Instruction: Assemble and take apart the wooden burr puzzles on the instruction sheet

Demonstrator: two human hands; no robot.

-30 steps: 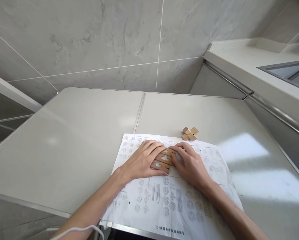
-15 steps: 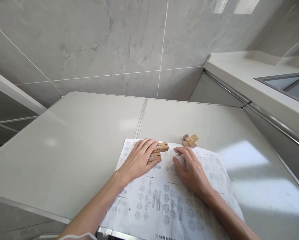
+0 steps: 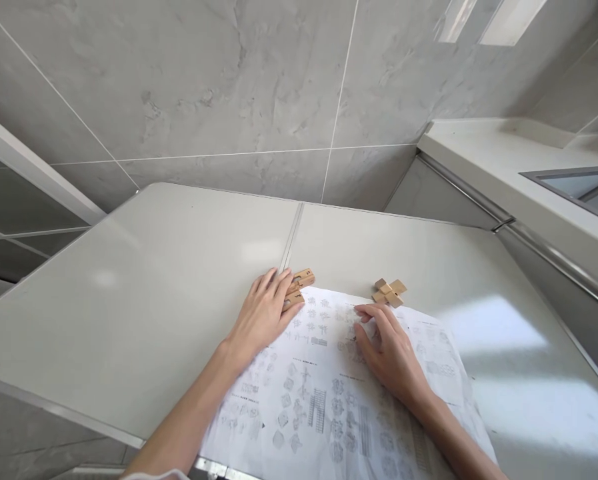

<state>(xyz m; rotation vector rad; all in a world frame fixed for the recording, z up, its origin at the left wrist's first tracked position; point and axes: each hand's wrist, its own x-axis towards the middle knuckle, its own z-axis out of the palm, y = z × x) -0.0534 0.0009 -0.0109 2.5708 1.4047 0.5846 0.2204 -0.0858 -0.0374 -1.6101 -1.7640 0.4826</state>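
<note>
My left hand (image 3: 263, 311) lies flat, fingers stretched, on a few notched wooden puzzle bars (image 3: 299, 283) at the top left corner of a printed instruction sheet (image 3: 329, 387). Only the bars' far ends show past my fingertips. My right hand (image 3: 389, 347) rests palm down on the sheet's middle, fingers spread and holding nothing. A small assembled wooden cross (image 3: 389, 292) sits on the table just beyond the sheet, a little ahead of my right fingertips.
The pale grey table (image 3: 153, 267) has a seam down its middle and ends at a tiled wall. A white counter (image 3: 503, 167) with a sunken basin runs along the right side. The sheet hangs over the near table edge.
My left hand slid the wooden bars up and left, off the sheet's middle to its top left corner. My right hand let go of them and stayed on the paper.
</note>
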